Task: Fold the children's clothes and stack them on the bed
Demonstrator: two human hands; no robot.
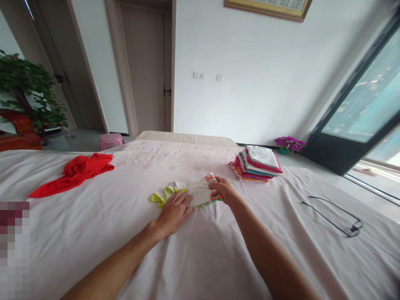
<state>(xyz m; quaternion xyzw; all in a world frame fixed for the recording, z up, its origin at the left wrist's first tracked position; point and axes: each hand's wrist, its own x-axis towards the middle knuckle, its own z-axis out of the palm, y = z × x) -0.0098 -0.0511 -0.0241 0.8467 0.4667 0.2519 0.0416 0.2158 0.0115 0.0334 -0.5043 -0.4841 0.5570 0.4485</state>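
Note:
A small cream-coloured garment (198, 192) with yellow-green ties and an orange print lies partly folded on the sheet in front of me. My left hand (177, 210) rests flat on its left part, fingers stretched out near the ties. At the other end, my right hand (223, 191) grips the printed edge between thumb and fingers. To the right stands a stack of folded clothes (258, 164), with a white piece on top. A crumpled red garment (78, 171) lies at the left.
The pale sheet (131, 225) covers a wide surface with soft wrinkles. A pair of glasses (337, 218) lies on it at the right. Beyond its far edge are a pink stool (111, 141) and a pot of purple flowers (289, 143).

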